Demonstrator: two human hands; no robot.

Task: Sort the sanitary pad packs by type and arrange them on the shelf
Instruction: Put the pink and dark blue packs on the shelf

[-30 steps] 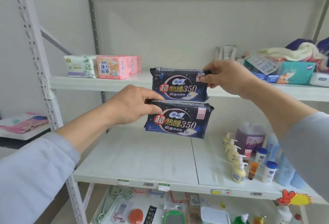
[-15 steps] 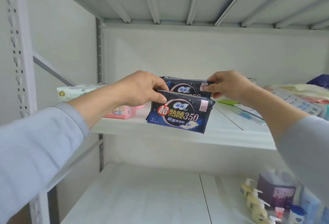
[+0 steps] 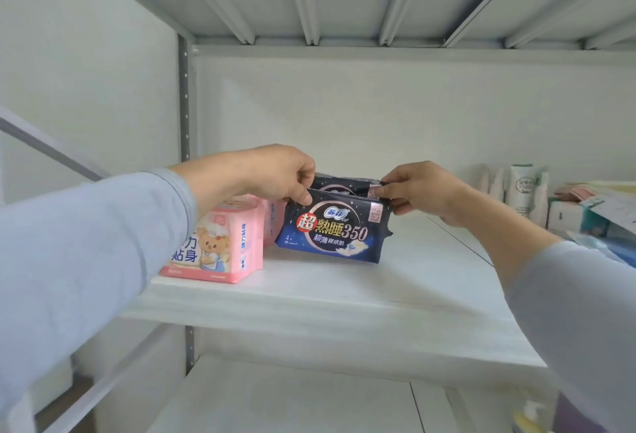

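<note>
On the white metal shelf [image 3: 309, 298], a dark navy plastic pad pack [image 3: 335, 229] stood just right of a pink bear-printed pad pack [image 3: 220, 246], a second navy pack [image 3: 347, 184] directly behind it. The left hand [image 3: 272, 174] pinched the front pack's top-left corner, while the right hand [image 3: 418, 188] pinched the rear pack's top-right corner. White tubes [image 3: 521, 191] stood farther right.

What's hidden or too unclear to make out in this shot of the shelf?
- Rear dark pack, head view: mostly hidden by the front dark pack; its print is unreadable.
- Pink pack: left part covered by the left sleeve.
- Items at the right edge: blurred and cut off.
- Whether the front dark pack rests on the shelf: unclear.
</note>
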